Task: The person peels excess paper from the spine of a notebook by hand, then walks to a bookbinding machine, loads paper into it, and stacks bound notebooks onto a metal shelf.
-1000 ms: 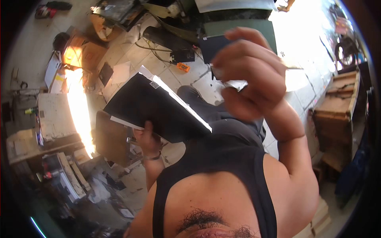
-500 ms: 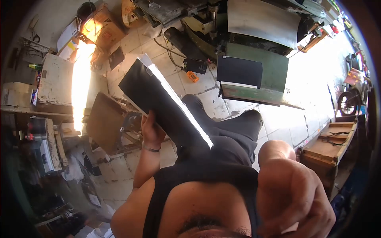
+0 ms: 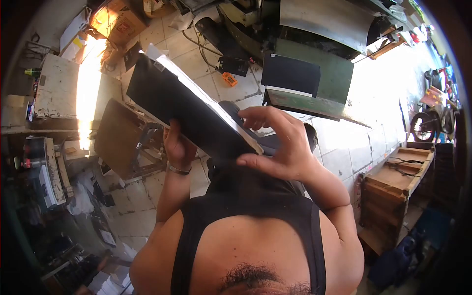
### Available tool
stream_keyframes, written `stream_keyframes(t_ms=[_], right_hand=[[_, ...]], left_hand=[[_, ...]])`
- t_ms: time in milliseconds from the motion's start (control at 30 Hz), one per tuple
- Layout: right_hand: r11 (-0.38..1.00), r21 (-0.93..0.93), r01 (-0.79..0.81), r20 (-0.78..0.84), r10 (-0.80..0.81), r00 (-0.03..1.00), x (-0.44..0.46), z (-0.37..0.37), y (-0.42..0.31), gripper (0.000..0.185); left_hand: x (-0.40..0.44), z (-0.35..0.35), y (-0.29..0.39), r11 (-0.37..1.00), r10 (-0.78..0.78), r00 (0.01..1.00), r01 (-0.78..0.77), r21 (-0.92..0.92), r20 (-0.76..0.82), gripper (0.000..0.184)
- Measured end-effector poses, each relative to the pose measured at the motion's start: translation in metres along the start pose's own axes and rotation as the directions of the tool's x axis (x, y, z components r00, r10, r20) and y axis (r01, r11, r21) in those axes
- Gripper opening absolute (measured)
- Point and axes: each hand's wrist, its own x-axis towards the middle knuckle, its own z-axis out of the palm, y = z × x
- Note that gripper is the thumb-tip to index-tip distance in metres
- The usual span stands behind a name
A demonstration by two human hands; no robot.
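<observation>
A thick stack of black sheets with white edges is held at a slant in front of my torso. My left hand grips its left long side, with the thumb on the black top face and the other fingers hidden beneath. At the stack's near right end is my right hand, its fingers and thumb spread apart. The right thumb tip is at the lower corner, and I cannot tell whether it touches. Beyond the hands, another black sheet pile lies on a green machine's plate.
An orange tool or box lies on the tiled floor near a cable. A brown board leans at the left, by a worn table. To the right stands a wooden crate-like bench. A motorcycle wheel shows farther off.
My right hand has come from low on the right, close to the camera, up to the near end of the stack. The left hand and stack have shifted slightly left in view.
</observation>
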Motion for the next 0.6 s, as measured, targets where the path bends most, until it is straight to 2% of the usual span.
stream_keyframes(t_ms=[133, 233, 333, 433, 600], right_hand=[[0.993, 0.007, -0.12, -0.004, 0.12, 0.993, -0.011, 0.008, 0.017, 0.029], [0.984, 0.095, -0.151, -0.033, 0.155, 0.987, -0.017, 0.012, 0.025, 0.03], [0.972, 0.212, -0.102, 0.014, 0.101, 0.995, -0.016, 0.005, 0.025, 0.03], [0.971, 0.2, -0.133, 0.056, 0.124, 0.991, -0.018, -0.003, 0.029, 0.027], [0.995, 0.068, -0.069, 0.027, 0.068, 0.997, -0.018, -0.004, 0.025, 0.017]], left_hand=[[0.001, -0.002, 0.0, 0.997, -0.019, 0.999, 0.015, 0.078, 0.047, 0.058], [0.0, -0.001, 0.001, 0.997, -0.034, 0.997, 0.028, 0.077, 0.076, 0.056], [0.001, 0.015, 0.001, 0.996, -0.062, 0.996, 0.058, 0.069, 0.057, 0.055], [0.0, 0.01, -0.002, 0.996, -0.083, 0.997, 0.083, 0.023, 0.005, 0.054], [-0.006, -0.005, -0.002, 0.994, -0.111, 0.992, 0.111, 0.001, -0.063, 0.054]])
